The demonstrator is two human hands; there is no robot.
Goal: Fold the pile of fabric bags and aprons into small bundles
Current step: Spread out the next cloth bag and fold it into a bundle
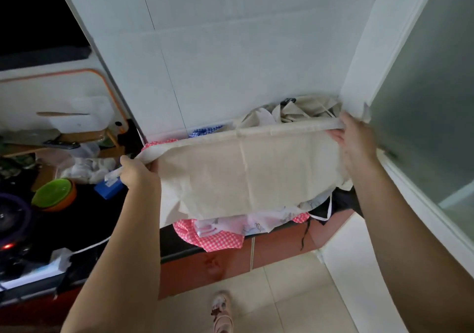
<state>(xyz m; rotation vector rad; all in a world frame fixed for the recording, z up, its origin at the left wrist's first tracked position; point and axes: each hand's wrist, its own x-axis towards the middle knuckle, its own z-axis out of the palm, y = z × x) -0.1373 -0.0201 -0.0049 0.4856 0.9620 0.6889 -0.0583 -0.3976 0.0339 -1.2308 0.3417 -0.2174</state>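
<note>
Cloth of a beige bag (243, 168) hangs spread between both hands, lifted just above the pile (215, 238) on the dark surface (89, 212), probably so the top hem pulls straight and the first fold lands even; the left hand (138, 171) has its fingers curled round the hem's left end; the right hand (356, 143) pinches the right end, fingers (336, 135) tucked under the cloth; pink checked and pale printed pieces lie beneath, draping over the near edge; crumpled beige bags (302, 109) sit far right against the tiled wall (230, 50); a green bowl (52, 193) stands well left.
</note>
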